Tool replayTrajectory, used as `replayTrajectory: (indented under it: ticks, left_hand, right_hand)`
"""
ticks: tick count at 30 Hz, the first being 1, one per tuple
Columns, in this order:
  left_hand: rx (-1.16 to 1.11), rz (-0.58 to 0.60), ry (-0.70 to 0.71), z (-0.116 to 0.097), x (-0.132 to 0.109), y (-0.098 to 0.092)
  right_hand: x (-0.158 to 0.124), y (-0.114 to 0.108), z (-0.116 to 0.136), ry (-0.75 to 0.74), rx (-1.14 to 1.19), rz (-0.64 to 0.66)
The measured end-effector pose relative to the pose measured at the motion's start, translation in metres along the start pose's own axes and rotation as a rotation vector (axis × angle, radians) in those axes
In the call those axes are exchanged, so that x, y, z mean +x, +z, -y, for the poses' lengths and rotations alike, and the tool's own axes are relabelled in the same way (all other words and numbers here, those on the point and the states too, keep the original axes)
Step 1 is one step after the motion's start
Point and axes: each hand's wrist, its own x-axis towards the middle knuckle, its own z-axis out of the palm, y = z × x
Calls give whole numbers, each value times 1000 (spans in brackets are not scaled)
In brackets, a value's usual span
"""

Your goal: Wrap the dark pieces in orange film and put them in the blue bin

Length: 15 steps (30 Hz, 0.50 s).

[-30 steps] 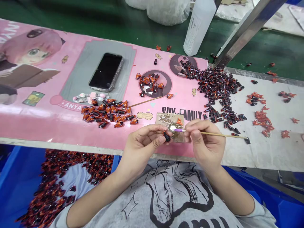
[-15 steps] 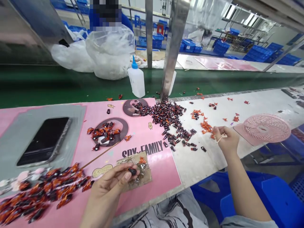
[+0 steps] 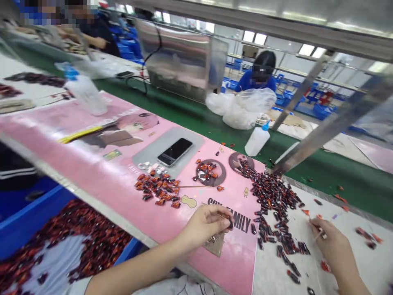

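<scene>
My left hand [image 3: 210, 225] pinches a small black plastic piece [image 3: 230, 223] between thumb and fingers, above a glue-smeared cardboard square [image 3: 214, 245] on the pink mat. My right hand [image 3: 333, 246] is closed on a thin pale stick [image 3: 317, 237], with its fingertips beside a small orange piece [image 3: 305, 212]. Whether the fingertips also hold a piece cannot be made out. Between the hands spreads a heap of black pieces [image 3: 273, 196]. Left of the cardboard lies a pile of joined orange-and-black pieces [image 3: 158, 188].
A phone [image 3: 175, 151] lies on a grey pad [image 3: 144, 153]. Glue bottles, one white with a blue cap [image 3: 257, 140], stand along the back. A brown stick [image 3: 196, 187] rests on the mat. A blue bin [image 3: 123, 256] of pieces sits below the table. A metal post [image 3: 307, 141] rises behind. Co-workers sit beyond.
My view has swung left, bringing the blue bin and the mat's far left into sight. The left hand still holds the black piece; the right still has the stick near orange pieces.
</scene>
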Motion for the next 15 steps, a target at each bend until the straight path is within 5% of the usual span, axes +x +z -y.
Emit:
replayTrajectory:
  ticks: [4, 11, 15]
  left_hand:
    - [-88, 60, -24, 4, 4, 3]
    - [-302, 156, -22, 19, 6, 12]
    - [-511, 223, -44, 15, 0, 11]
  right_hand:
    - [-9, -8, 32, -48, 43, -143]
    - [-19, -14, 170, -54, 681, -190]
    - [-21, -14, 223, 51, 823, -189]
